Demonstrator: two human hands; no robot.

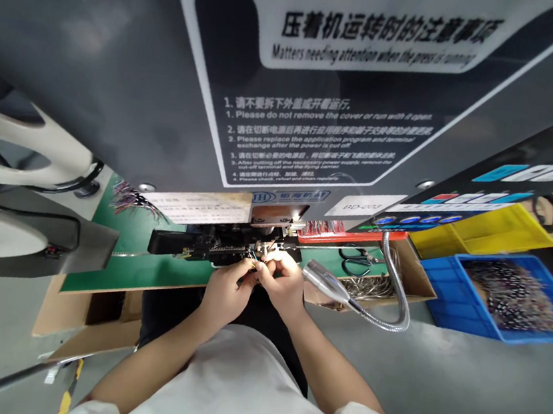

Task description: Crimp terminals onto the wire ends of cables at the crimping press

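Wires [252, 258] — thin, coloured strands — are pinched tight between the fingertips of the left hand [226, 291] and the right hand [286, 282], right against the black press tooling [201, 246] on the green mat [148, 268]. A gooseneck lamp [328, 282] crowds the right hand; scissors [355, 262] lie beyond it, with a blue bin [497, 298] farther right.

On the bench [147, 272], the applicator [201, 246] sits centre; lamp [325, 281] at three o'clock, bins [438, 307] beyond it, wire bundle [126, 199] at ten.
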